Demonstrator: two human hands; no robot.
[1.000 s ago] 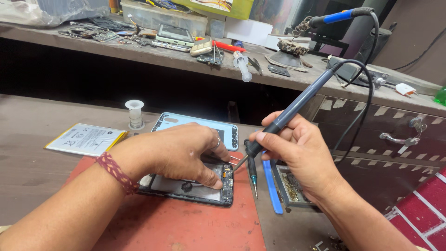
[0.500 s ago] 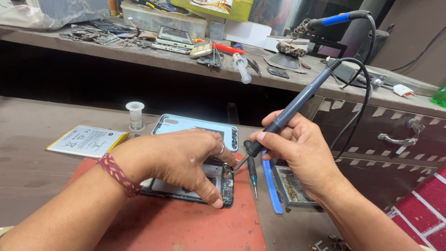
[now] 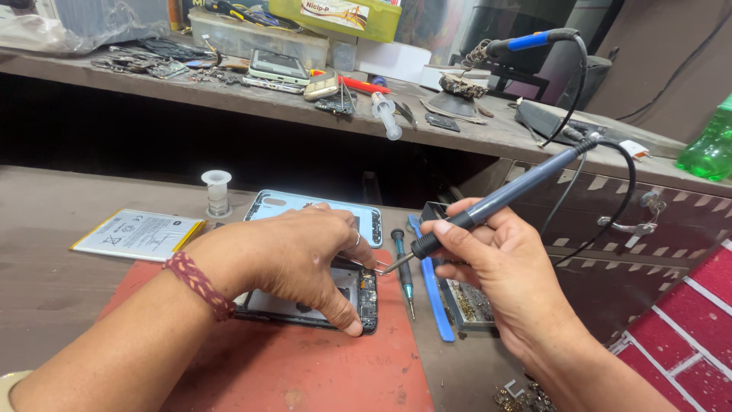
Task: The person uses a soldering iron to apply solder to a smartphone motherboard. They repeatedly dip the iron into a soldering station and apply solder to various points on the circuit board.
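An opened phone [image 3: 358, 294] with its circuit board exposed lies on a red work mat [image 3: 305, 366]. My left hand [image 3: 297, 255] rests over the phone, thumb pressed at its near edge, fingers holding a thin wire or tweezer tip near the board. My right hand [image 3: 496, 267] grips a dark blue soldering iron [image 3: 503, 198], its tip pointing left and down toward the phone's top edge. The light blue back cover [image 3: 366, 217] lies just behind the phone.
A flat battery [image 3: 137, 235] and a small white spool [image 3: 217, 191] sit left on the bench. A screwdriver [image 3: 402, 267], blue pry tool [image 3: 431, 290] and parts tray [image 3: 469, 305] lie between my hands. A cluttered shelf [image 3: 305, 84] and green bottle [image 3: 709, 145] stand behind.
The soldering iron tip has come closer to the phone's top edge. My left hand has shifted slightly on the phone, thumb pressing the near edge.
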